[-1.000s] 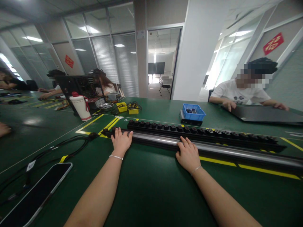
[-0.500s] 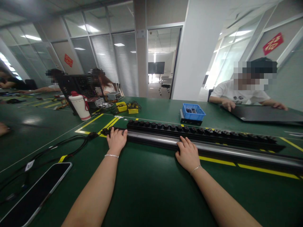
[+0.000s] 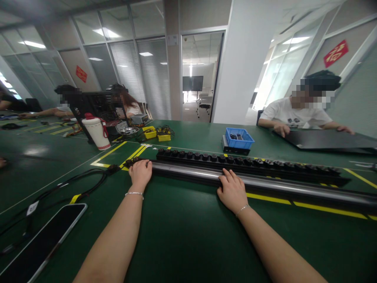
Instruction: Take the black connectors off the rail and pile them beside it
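A long bar (image 3: 188,172) with a silver, shiny top and black sides runs from the middle left to the right edge. My left hand (image 3: 140,172) is curled over its left end, its fingertips hidden on the far side. Farther along, my right hand (image 3: 233,188) lies across the same bar, fingers over the top and thumb at the near side. Just behind lies a black strip (image 3: 213,158) with a row of round socket-like parts. Black cable (image 3: 100,175) lies beside the bar's left end; whether it joins the bar I cannot tell.
A phone (image 3: 44,245) lies at the lower left. Behind are a white tumbler (image 3: 98,133), an open computer case (image 3: 98,104), yellow bins (image 3: 164,137) and a blue bin (image 3: 247,142). A person (image 3: 297,112) across the table touches a dark panel (image 3: 324,139). Yellow tape (image 3: 268,198) marks the green table.
My left hand has slid slightly left along the bar's end, and its fingers are closer together. My right hand keeps its place on the bar. The camera view has shifted a little.
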The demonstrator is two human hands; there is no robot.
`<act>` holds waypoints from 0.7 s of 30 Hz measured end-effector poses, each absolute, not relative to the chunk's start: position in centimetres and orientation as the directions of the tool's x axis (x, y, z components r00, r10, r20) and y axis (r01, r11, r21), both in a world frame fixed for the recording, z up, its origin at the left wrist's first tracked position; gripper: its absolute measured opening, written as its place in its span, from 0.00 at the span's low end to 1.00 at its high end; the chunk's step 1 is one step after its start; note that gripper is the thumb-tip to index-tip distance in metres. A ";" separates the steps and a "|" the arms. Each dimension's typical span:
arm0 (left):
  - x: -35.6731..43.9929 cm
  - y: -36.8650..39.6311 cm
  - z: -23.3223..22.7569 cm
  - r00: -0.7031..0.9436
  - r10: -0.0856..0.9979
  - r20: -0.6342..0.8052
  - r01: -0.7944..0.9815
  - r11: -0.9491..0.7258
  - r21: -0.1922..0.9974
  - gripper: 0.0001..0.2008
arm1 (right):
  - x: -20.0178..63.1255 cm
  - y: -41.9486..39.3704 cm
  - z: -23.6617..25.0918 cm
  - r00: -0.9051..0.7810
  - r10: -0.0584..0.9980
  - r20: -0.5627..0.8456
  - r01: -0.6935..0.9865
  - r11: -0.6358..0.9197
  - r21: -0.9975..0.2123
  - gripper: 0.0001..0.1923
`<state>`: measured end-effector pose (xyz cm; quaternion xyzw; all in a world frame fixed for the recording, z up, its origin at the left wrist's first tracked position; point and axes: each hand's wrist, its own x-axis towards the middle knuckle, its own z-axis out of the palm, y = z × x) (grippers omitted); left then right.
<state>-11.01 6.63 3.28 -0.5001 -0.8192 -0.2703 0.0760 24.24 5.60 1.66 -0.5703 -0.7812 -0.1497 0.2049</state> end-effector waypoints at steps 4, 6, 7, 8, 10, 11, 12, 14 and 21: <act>-11.8 6.9 3.1 -0.522 0.770 0.367 0.839 0.386 0.384 0.20 | 24.3 5.6 1.6 -0.269 0.827 0.495 0.953 0.303 0.010 0.15; -12.3 7.0 3.1 -0.517 0.767 0.380 0.844 0.381 0.378 0.20 | 24.3 5.6 1.7 -0.271 0.826 0.494 0.953 0.304 0.015 0.14; -12.5 7.0 3.1 -0.512 0.768 0.385 0.847 0.378 0.374 0.20 | 24.3 5.6 1.7 -0.271 0.826 0.494 0.953 0.303 0.016 0.14; -12.7 7.0 3.1 -0.507 0.769 0.390 0.851 0.373 0.369 0.20 | 24.3 5.6 1.7 -0.270 0.827 0.494 0.953 0.302 0.016 0.14; -13.0 7.1 3.1 -0.495 0.774 0.395 0.858 0.366 0.360 0.20 | 24.3 5.6 1.8 -0.268 0.827 0.494 0.954 0.300 0.014 0.15; -13.1 7.1 3.1 -0.493 0.774 0.398 0.860 0.365 0.356 0.20 | 24.2 5.6 1.8 -0.267 0.827 0.495 0.954 0.301 0.013 0.15; -13.2 7.1 3.0 -0.491 0.773 0.402 0.863 0.367 0.348 0.20 | 24.2 5.7 1.8 -0.268 0.827 0.494 0.953 0.302 0.011 0.14; -13.3 7.2 2.9 -0.482 0.774 0.411 0.870 0.367 0.328 0.21 | 24.2 5.7 1.8 -0.272 0.827 0.492 0.952 0.307 0.011 0.14; -14.3 7.6 2.7 -0.443 0.794 0.417 0.893 0.351 0.280 0.24 | 24.3 5.7 1.7 -0.273 0.826 0.492 0.952 0.306 0.014 0.14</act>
